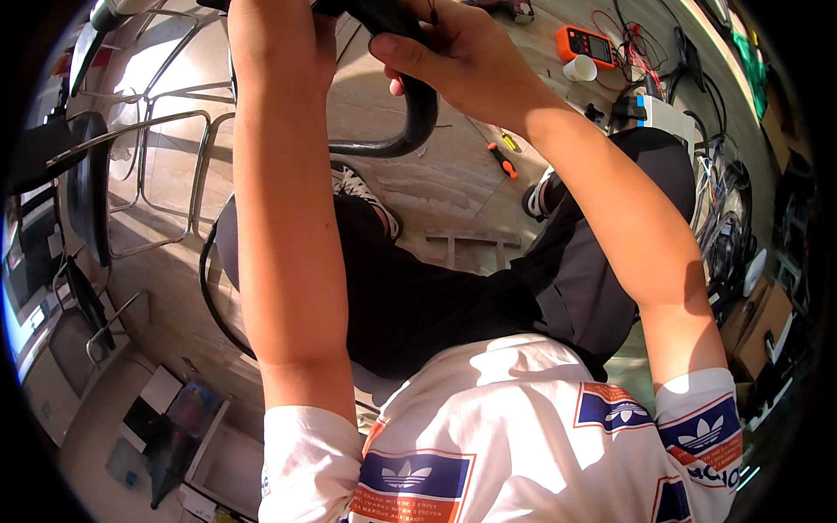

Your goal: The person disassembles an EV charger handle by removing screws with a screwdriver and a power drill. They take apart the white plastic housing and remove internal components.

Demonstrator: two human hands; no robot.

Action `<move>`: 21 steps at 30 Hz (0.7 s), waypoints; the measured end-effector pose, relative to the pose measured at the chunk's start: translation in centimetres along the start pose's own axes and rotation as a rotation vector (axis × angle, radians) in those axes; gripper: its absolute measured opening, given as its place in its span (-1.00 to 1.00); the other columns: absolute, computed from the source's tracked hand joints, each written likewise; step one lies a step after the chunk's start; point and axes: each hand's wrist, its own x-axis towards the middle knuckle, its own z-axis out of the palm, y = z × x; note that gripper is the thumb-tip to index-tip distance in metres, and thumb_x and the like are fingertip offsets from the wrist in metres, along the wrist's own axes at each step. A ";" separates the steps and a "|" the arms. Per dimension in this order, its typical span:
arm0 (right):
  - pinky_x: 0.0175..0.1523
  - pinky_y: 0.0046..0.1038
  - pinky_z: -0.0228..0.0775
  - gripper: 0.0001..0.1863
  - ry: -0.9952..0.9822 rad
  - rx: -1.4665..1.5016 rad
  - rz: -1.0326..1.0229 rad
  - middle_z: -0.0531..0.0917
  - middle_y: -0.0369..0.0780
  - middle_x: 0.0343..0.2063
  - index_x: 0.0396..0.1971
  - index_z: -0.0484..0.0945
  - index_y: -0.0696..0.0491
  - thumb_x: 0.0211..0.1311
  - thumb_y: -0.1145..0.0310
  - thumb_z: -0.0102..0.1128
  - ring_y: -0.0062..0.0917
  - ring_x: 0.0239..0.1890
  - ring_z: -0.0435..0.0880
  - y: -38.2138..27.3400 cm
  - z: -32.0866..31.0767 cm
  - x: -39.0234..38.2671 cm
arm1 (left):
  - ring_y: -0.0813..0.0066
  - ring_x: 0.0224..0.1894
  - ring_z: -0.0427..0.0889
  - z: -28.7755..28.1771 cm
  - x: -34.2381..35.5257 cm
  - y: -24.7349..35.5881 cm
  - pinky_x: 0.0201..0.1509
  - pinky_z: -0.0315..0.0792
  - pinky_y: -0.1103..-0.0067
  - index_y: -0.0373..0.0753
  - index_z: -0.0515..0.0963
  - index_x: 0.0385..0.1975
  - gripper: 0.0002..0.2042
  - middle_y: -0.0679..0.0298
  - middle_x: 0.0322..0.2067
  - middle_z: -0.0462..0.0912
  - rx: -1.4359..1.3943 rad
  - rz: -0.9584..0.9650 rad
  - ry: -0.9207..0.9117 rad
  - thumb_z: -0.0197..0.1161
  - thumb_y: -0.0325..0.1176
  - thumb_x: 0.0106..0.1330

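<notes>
Fingers of the right hand (462,52) wrap the black curved tube (418,122), which bends down-left; left hand (279,35) grips alongside, fingers hidden.

curved tube (423,113): glossy black | floor (453,183): pale wood (matt) | chair frames (174,131): shiny metal

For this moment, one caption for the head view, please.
Seated person's right hand and left hand grip a curved black bar above the floor.

Workshop floor, orange multimeter (585,45), screwdrivers (503,160), tangled cables (722,200), bare metal chair frames (166,166)
</notes>
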 end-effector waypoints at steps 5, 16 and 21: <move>-0.46 -0.58 0.40 -0.64 -0.058 0.088 0.217 0.59 -0.33 -0.52 -0.18 0.54 0.13 0.31 0.11 0.30 -0.66 -0.57 0.56 -2.8 1.2 0.6 | 0.32 -0.39 0.66 -1.5 1.4 0.0 -0.28 0.57 0.47 -0.30 0.54 -0.18 -0.67 0.16 -0.41 0.65 -0.069 -0.163 -0.073 0.26 -0.15 0.26; -0.12 -0.46 0.58 -0.55 0.061 -0.002 -0.509 0.73 -0.20 -0.26 -0.10 0.62 0.08 0.01 0.22 0.50 -0.41 -0.23 0.74 -0.8 2.4 2.5 | 0.28 -0.16 0.68 -6.3 -0.8 0.6 -0.08 0.57 0.43 -0.38 0.51 -0.02 -0.56 0.12 -0.19 0.67 -0.079 -0.052 -0.111 0.18 -0.14 0.25; -0.13 -0.40 0.57 -0.54 0.098 -0.101 -0.576 0.69 -0.15 -0.29 -0.09 0.59 0.08 -0.04 0.32 0.49 -0.33 -0.28 0.71 -0.9 2.9 2.5 | 0.20 -0.03 0.63 -6.8 -1.1 0.8 0.02 0.55 0.32 -0.32 0.47 0.05 -0.53 0.13 -0.09 0.63 -0.083 -0.058 -0.077 0.15 -0.10 0.26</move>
